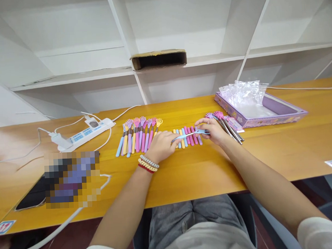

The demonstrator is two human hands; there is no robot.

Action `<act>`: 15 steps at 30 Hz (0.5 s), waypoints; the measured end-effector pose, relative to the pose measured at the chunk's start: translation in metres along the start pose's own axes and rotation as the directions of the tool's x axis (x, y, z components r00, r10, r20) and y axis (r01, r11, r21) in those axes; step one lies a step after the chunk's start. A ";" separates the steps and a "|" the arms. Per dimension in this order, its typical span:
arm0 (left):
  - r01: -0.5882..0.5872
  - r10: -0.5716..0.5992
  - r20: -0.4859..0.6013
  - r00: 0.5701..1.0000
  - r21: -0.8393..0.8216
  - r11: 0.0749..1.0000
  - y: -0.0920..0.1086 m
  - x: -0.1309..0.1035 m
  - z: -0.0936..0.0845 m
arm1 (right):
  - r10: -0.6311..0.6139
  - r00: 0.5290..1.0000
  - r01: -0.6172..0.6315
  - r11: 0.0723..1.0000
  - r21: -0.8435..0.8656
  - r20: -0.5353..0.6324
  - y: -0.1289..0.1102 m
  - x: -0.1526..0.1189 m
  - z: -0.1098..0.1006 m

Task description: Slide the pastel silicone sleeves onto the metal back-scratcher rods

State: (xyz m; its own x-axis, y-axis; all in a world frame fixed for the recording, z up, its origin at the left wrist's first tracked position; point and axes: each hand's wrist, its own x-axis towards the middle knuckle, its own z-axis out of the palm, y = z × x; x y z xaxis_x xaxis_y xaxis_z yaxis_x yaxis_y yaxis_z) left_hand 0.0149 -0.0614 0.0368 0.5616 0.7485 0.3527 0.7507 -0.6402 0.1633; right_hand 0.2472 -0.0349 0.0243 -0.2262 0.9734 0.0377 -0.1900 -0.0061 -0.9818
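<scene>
Between my two hands a light blue back scratcher (190, 134) is held level above the table. My left hand (163, 145) grips its blue handle end, and my right hand (210, 131) pinches its blue claw end; a thin metal rod shows between them. Under it lies a row of loose handles (192, 140) in pink, yellow, blue and purple. Left of my left hand is a group of assembled back scratchers (136, 136) with coloured claws and handles. Beside my right hand lie metal rods (232, 130) with pink and purple claws (218, 115) at their far end.
A purple tray (278, 121) with clear plastic bags (245, 95) stands at the back right. At the left are a white power strip (86, 135) with cables and a dark device (34, 192) beside a blurred patch. A cardboard box (159, 60) sits on the white shelf.
</scene>
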 end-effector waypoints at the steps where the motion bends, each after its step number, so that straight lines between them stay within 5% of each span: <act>1: -0.010 0.010 0.010 1.000 0.022 1.000 0.001 0.000 0.000 | 0.001 1.000 -0.001 1.000 0.001 0.004 0.000 -0.001 0.001; 5: 0.020 -0.021 0.020 1.000 0.040 0.999 -0.001 0.001 0.000 | 0.016 0.999 -0.016 1.000 0.027 0.032 -0.002 -0.003 0.003; 9: 0.236 -0.237 -0.130 0.963 -0.019 0.971 -0.018 0.003 -0.002 | 0.022 1.000 -0.024 0.993 0.119 0.019 -0.007 -0.002 -0.001; 15: 0.687 -0.644 -0.290 0.708 0.069 0.723 -0.056 -0.003 -0.010 | 0.014 0.996 -0.001 0.989 0.145 -0.088 -0.007 0.006 -0.016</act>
State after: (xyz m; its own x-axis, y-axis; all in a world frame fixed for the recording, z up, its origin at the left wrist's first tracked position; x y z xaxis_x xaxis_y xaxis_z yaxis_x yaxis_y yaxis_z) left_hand -0.0319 -0.0298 0.0355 -0.1873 0.8920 0.4113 0.9527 0.0630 0.2972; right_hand 0.2623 -0.0259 0.0280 -0.1435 0.9896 0.0069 -0.3262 -0.0407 -0.9444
